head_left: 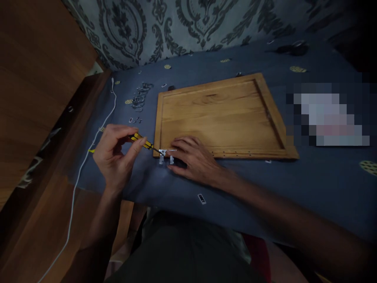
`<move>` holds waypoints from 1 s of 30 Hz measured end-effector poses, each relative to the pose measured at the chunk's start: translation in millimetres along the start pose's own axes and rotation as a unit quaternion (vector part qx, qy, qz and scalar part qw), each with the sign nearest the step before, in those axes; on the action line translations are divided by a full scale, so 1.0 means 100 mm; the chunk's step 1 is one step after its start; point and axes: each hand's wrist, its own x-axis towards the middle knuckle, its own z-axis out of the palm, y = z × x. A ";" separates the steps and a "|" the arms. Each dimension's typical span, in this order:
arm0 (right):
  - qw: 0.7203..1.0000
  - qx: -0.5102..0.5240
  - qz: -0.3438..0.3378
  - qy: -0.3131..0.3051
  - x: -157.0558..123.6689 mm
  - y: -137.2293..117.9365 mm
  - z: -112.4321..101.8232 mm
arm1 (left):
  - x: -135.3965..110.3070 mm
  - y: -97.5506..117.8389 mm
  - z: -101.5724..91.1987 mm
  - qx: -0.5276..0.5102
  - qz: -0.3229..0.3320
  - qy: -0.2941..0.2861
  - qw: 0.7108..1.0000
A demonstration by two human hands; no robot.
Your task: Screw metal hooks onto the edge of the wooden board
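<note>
My left hand is closed round the handle of a yellow and black screwdriver. The tool slants down to the right, its tip at a small shiny metal hook piece on the front left corner of a wooden board. My right hand lies over the board's front edge, fingers stretched out, with the index finger against the metal piece. Two curved ends of that metal hang over the edge. Whether the screwdriver tip sits in a screw is too small to tell.
Several metal hooks lie in a row left of the board, with a few small screws below them. A white cable runs down the left side. A dark object lies at the back right, near a blurred-out patch.
</note>
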 end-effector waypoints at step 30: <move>1.000 0.007 -0.005 0.013 0.00 0.00 0.01 | 0.11 0.07 -0.08 -0.016 -0.044 -0.083 0.995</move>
